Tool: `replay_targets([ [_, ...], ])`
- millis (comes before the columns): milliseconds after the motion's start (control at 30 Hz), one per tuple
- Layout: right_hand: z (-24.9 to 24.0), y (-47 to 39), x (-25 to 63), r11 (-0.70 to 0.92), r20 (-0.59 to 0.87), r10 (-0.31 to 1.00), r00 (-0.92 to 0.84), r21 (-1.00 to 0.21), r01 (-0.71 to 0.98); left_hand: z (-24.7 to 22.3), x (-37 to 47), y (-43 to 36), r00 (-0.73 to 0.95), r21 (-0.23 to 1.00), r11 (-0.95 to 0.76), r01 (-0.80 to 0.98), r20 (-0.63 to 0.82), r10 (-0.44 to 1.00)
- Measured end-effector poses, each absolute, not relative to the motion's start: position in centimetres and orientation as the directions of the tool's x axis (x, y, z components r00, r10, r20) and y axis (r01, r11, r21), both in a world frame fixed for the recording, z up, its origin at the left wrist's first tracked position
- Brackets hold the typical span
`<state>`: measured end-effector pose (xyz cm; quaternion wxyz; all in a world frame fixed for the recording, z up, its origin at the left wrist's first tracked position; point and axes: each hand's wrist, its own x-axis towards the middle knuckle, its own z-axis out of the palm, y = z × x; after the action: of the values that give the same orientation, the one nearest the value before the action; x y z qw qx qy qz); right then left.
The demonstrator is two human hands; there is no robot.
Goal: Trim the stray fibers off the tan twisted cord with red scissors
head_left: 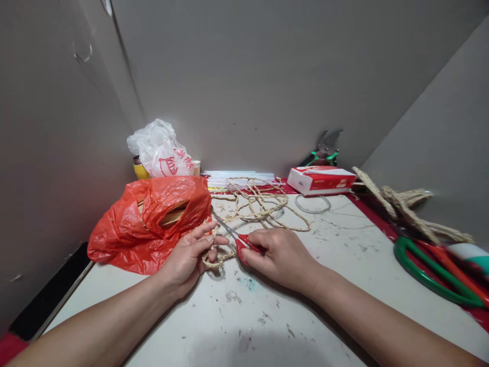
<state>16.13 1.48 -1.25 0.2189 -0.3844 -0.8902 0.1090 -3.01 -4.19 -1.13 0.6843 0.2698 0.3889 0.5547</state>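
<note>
My right hand [280, 255] grips the red handles of a pair of scissors [241, 244] at the middle of the white table [244, 316]. The blades point up and left, near the fingertips of my left hand [193, 255]. My left hand, palm partly up, has its fingers bent around a piece of braided straw rope [216, 264], which loops below the fingers. A longer rope [263, 204] lies in loose coils behind both hands.
A red plastic bag [133, 224] stands left, with a white bag [160, 150] behind it. At the back are clear sticks [237, 178], a red-white box [323, 179], pruning shears [326, 145] and a wire coil [313, 204]. Green-handled scissors [431, 280] and straw braids [405, 204] lie right.
</note>
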Motion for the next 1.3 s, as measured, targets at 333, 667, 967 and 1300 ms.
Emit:
replay_targets([
  [333, -1.1, 2.0, 16.3, 0.71, 0.287, 0.704, -0.649, -0.312, 0.632, -0.9, -3.0, -4.2, 0.075, 0.797, 0.243, -0.552, -0.243, 0.967],
  [667, -1.3, 2.4, 16.4, 0.673, 0.29, 0.739, -0.608, -0.285, 0.682, -1.1, -2.9, -4.6, 0.317, 0.784, 0.398, -0.476, -0.269, 0.909],
  [967, -1.0, 2.2, 16.5, 0.774, 0.358, 0.633, -0.687, -0.279, 0.568, -0.7, -2.9, -4.4, 0.169, 0.805, 0.271, -0.528, -0.213, 0.962],
  [1300, -0.7, 1.3, 16.2, 0.793, 0.375, 0.595, -0.711, -0.131, 0.594, -0.4, -2.7, -4.6, 0.031, 0.86, 0.107, -0.5, -0.106, 0.994],
])
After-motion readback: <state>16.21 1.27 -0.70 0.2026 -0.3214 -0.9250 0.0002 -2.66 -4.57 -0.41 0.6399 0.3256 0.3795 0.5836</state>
